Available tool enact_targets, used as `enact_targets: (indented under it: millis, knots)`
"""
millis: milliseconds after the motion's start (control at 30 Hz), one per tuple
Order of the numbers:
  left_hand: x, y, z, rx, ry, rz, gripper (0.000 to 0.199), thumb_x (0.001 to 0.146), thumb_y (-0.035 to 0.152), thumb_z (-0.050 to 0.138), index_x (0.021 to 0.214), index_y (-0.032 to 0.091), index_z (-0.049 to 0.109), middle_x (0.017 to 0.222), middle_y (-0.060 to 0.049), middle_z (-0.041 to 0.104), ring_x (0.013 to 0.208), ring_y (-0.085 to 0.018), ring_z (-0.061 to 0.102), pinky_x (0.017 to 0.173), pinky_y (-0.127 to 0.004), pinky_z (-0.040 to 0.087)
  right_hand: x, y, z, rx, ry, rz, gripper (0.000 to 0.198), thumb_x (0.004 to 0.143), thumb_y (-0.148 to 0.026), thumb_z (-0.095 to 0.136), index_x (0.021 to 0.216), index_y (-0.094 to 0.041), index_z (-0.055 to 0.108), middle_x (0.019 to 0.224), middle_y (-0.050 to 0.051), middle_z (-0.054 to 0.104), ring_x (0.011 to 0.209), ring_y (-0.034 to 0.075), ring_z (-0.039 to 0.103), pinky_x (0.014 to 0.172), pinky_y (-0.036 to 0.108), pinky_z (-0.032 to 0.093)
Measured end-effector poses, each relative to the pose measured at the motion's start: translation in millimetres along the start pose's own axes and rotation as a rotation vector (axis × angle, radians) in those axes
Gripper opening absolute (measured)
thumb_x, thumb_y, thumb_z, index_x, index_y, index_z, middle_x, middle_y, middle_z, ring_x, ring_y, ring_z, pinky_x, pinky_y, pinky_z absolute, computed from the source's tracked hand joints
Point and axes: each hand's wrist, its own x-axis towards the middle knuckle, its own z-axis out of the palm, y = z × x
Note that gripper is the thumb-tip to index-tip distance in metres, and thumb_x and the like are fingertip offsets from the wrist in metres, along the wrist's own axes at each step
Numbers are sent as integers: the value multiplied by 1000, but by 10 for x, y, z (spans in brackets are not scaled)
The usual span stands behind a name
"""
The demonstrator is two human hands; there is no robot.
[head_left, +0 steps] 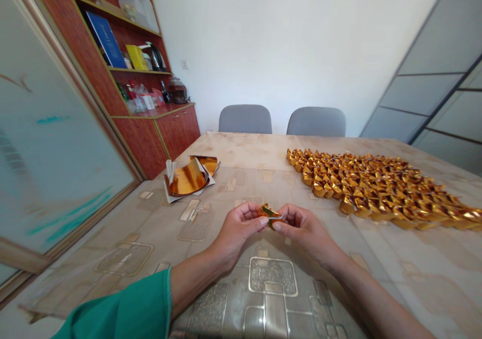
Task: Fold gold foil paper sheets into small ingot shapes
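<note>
Between my two hands, above the table's near middle, is a small folded piece of gold foil paper (271, 212) with a pale inner edge showing. My left hand (243, 226) pinches its left side between thumb and fingers. On the other side, my right hand (301, 227) grips it the same way, thumb in front. A stack of gold foil sheets (186, 178) with white backs lies curled at the left. To the right, many folded gold foil ingots (372, 186) stand packed together in rows.
A patterned cover lies over the table (233, 150). Two grey chairs (244, 119) stand at its far side against a white wall. A reddish shelf cabinet (150, 128) with bottles and a kettle is at the left, beside a sliding glass door (56, 128).
</note>
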Motion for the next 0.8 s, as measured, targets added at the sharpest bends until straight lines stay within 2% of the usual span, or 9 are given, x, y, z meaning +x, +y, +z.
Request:
enact_targets:
  millis: [133,300,433,567,800]
  knots:
    - [8,-1,-3,5,-20,-16,23,65,23,84,78,15,67,74,0,67,69,-11,59,69,-23,45,6,-26,-21,-5,-11,-21,38,74,-55,75,73,-21,59,63,-2,54,57,13,43,54,28,33]
    - [21,-2,-16,22,-12,23,21,66,24,83,76,14,67,72,0,67,66,-10,58,66,-21,44,-4,-68,-36,11,-38,-14,31,77,-54,74,80,-24,65,73,1,63,64,16,51,59,30,38]
    - [19,1,-15,60,-15,16,21,66,24,82,75,13,66,71,-1,67,65,-10,58,65,-22,43,11,-33,-67,-38,2,-41,30,78,-53,72,73,-24,64,64,0,58,59,15,47,56,29,35]
    - [17,6,-10,68,-13,12,21,65,23,82,75,14,65,71,0,67,65,-10,57,64,-21,43,19,-21,-66,-65,21,-88,32,80,-53,71,72,-22,64,65,0,58,60,16,47,58,29,35]
    - [27,18,-13,67,-9,21,22,70,25,80,79,14,64,76,0,65,69,-10,57,66,-22,45,3,-56,-43,-88,-3,-36,37,84,-59,63,78,-23,64,68,0,55,63,17,47,59,30,35]
